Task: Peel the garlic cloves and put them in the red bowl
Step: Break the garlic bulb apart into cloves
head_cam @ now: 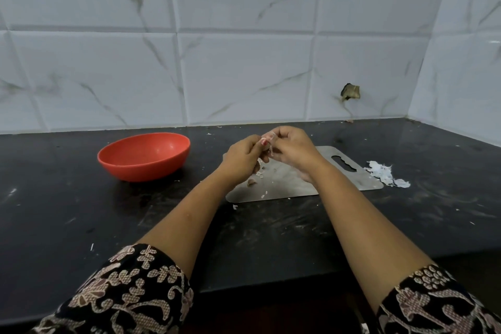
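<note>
Above a steel cutting board (349,171), my left hand (242,156) and my right hand (291,148) meet, both pinching one garlic clove (268,144) whose papery skin hangs loose between the fingers. Another unpeeled clove (252,182) lies on the board under my left wrist, with small skin flakes (261,175) around it. The red bowl (145,156) stands to the left of the board on the black counter; no cloves show inside it.
A pile of white garlic skins (386,173) lies off the board's right end. The tiled wall runs along the back and turns a corner at the right. The black counter (54,198) carries scattered skin bits.
</note>
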A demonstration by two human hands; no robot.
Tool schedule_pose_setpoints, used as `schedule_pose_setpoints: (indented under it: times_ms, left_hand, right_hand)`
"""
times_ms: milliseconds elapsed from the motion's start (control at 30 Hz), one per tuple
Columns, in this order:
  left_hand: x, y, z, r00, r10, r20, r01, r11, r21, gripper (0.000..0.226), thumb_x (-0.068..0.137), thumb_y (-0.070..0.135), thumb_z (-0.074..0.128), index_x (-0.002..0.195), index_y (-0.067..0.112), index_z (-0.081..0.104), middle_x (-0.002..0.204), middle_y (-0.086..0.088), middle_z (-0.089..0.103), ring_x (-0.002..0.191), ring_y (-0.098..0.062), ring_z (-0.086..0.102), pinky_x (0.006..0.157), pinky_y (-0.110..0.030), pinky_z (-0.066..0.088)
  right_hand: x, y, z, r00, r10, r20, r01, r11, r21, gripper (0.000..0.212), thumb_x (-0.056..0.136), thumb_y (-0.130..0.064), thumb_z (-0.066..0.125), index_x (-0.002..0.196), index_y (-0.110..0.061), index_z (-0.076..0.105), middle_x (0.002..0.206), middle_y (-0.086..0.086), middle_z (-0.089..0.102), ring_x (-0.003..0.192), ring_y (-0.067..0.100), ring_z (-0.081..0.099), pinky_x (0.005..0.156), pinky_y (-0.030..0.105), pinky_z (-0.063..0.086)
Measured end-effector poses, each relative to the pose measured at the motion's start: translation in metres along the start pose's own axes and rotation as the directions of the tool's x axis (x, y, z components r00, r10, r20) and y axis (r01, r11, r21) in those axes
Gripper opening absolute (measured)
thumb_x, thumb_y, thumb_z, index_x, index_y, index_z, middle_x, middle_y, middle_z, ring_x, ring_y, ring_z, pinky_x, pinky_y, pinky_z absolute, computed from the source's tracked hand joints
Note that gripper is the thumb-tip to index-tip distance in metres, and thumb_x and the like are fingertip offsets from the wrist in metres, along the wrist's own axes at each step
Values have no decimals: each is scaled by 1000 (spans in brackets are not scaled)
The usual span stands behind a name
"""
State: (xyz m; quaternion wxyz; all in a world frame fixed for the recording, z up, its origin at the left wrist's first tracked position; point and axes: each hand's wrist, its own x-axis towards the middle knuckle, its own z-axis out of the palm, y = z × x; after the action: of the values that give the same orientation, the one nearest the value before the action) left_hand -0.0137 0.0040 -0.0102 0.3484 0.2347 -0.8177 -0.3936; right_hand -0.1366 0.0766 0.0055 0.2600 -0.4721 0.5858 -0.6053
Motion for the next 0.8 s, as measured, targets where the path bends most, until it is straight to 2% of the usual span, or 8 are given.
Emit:
schedule_pose_setpoints:
  times_ms: [100, 200, 300, 400, 500, 600, 667, 800]
  left_hand:
    - [-3, 1, 8, 990, 142, 10, -138, 947, 291, 33, 105, 30, 36, 103, 6, 58, 80, -2, 64, 59, -5, 52, 62, -25, 42]
    - [-5, 3, 12, 981, 184, 58, -188, 851, 490, 27, 105, 26, 34, 109, 6, 53, 86, -10, 66, 71, -21, 58, 67, -38, 48]
    - [-9, 8, 12, 977, 180, 115, -208, 674, 709, 16, 103, 17, 33, 106, 6, 45, 85, -5, 55, 66, -23, 47, 59, -36, 35]
    - [-13, 13, 10, 970, 196, 146, -230, 530, 816, 10, 101, 14, 35, 107, 9, 41, 90, -6, 52, 64, -21, 43, 58, -33, 35]
    - [-13, 19, 14, 961, 205, 184, -263, 482, 836, 9, 102, 17, 35, 108, 11, 39, 93, -6, 56, 62, -20, 44, 56, -33, 39]
    - [-12, 30, 22, 947, 245, 210, -306, 473, 826, 15, 104, 23, 32, 109, 11, 40, 92, -5, 54, 65, -21, 47, 51, -28, 31]
    - [-12, 37, 28, 948, 250, 198, -305, 527, 793, 18, 105, 25, 31, 108, 10, 41, 94, -4, 55, 74, -25, 53, 48, -26, 22]
    - [-8, 34, 40, 936, 310, 168, -352, 794, 495, 30, 104, 30, 34, 99, 5, 50, 79, -6, 59, 69, -24, 55, 59, -39, 41]
  right_hand:
    - [-7, -2, -4, 996, 87, -21, -82, 984, 161, 14, 97, -6, 57, 87, -3, 67, 83, 10, 69, 79, 17, 68, 80, 28, 59]
    - [-13, -2, -10, 988, 151, -28, -139, 954, 266, 12, 94, -2, 59, 85, -1, 67, 82, 10, 71, 79, 17, 69, 74, 25, 59]
    - [-15, 0, -11, 981, 192, -24, -176, 939, 295, 10, 92, 0, 61, 86, 0, 69, 81, 11, 72, 80, 19, 70, 74, 27, 59]
    - [-18, -3, -17, 976, 219, 8, -211, 927, 311, 9, 91, 2, 62, 85, 2, 69, 74, 9, 72, 74, 18, 70, 72, 26, 59]
    - [-23, -7, -31, 965, 257, 53, -260, 905, 338, 6, 89, 3, 63, 89, 3, 69, 78, 12, 73, 75, 18, 72, 70, 26, 60]
    - [-29, -7, -47, 954, 294, 63, -296, 883, 365, 9, 88, 2, 65, 95, 4, 70, 86, 13, 74, 83, 21, 73, 69, 25, 59]
    - [-33, -7, -55, 953, 299, 48, -292, 870, 397, 11, 88, 0, 65, 97, 3, 70, 88, 13, 73, 85, 20, 71, 69, 24, 59]
    - [-38, -5, -61, 952, 305, -21, -259, 842, 473, 9, 90, 5, 61, 91, 1, 69, 82, 11, 71, 72, 14, 70, 63, 19, 58]
